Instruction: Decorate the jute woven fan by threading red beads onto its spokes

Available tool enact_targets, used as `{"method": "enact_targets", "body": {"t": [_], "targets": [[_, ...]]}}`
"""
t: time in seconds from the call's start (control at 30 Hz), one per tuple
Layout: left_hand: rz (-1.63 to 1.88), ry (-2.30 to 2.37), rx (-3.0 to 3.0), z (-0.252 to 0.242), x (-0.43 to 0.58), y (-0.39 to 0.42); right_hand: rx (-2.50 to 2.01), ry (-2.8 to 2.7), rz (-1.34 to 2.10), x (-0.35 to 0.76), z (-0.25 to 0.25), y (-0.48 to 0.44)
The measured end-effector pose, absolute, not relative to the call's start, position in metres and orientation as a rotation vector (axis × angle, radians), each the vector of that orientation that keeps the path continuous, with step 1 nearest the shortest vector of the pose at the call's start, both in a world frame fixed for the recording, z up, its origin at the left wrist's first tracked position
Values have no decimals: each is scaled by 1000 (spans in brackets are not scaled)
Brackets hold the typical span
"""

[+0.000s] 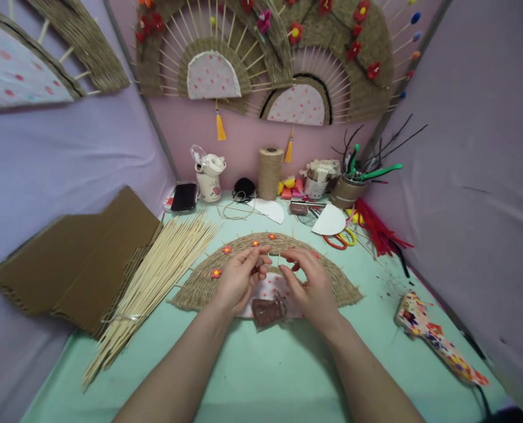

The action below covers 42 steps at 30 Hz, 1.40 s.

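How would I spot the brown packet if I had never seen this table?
On the pale green table, find the half-round woven fan beneath the left hand and right hand. The brown packet overlaps the lower edge of its spotted cloth centre, between the two wrists. Its dark brown colour and clear wrapping set it apart from the red flowers on the weave.

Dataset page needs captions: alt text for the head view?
A person's left hand pinches a small brown piece over a flowered woven fan, the right hand beside it. A brown packet lies on the fan's lower edge; a stick bundle lies left, a patterned corded tool right.
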<state>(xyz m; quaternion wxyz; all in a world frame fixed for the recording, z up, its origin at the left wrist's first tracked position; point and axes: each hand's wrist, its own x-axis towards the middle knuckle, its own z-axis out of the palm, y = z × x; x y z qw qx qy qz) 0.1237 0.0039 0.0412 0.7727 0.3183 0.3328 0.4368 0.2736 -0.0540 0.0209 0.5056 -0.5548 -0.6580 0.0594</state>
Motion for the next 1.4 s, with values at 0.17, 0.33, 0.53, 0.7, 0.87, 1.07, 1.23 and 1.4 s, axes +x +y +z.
{"method": "enact_targets", "body": {"t": [0.17, 0.33, 0.53, 0.7, 0.87, 1.07, 1.23, 1.4], "targets": [[939, 665, 344, 41, 128, 9, -1325, -1517, 163, 274, 23, -54], [920, 551, 220, 43, 131, 7, -1318, -1522, 160, 274, 24, -52], [824, 375, 358, 44, 138, -10, -1509, -1875, 224, 253, 32, -39], [899, 290, 446, 41, 134, -9, -1548, -1851, 318, 195, 53, -54], [1041, 282, 411, 50, 113, 12, -1292, -2102, 299, 191, 44, -65], [830, 279, 477, 55, 124, -9, -1511, -1775, 169, 216, 37, -29], [1127, 448, 622, 56, 118, 0, -1286, -1812, 305, 172, 31, -69], [1316, 564, 693, 67, 106, 14, -1198, -1848, 472, 153, 18, -99]]}}
